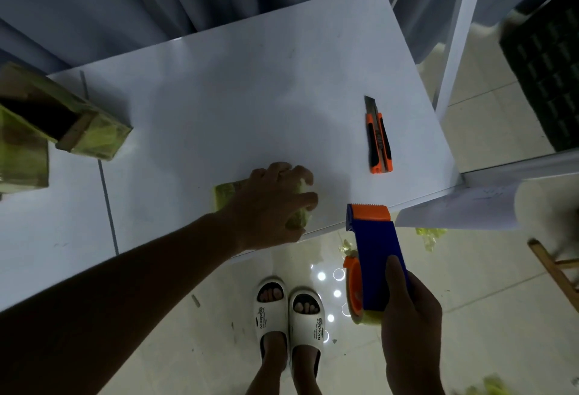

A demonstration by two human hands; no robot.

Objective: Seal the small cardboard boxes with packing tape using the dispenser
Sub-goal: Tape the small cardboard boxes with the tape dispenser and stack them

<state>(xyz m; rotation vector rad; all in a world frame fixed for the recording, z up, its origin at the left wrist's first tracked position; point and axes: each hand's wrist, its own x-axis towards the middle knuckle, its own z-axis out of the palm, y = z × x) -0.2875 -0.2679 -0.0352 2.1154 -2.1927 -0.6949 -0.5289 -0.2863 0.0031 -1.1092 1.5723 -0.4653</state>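
A small cardboard box (pixel 224 195) wrapped in yellowish tape lies near the front edge of the white table (pixel 238 87). My left hand (pixel 275 203) covers most of it, fingers curled over its far and right sides. My right hand (pixel 410 316) grips the blue and orange tape dispenser (pixel 374 256) below the table edge, over the floor, its toothed orange end pointing up toward the table. A roll of yellowish tape sits in the dispenser.
An orange and black utility knife (pixel 379 140) lies on the table's right side with its blade out. Larger taped boxes (pixel 62 125) stand at the left edge. Tape scraps (pixel 430 236) litter the tiled floor. My feet in white slippers (pixel 288 316) stand below.
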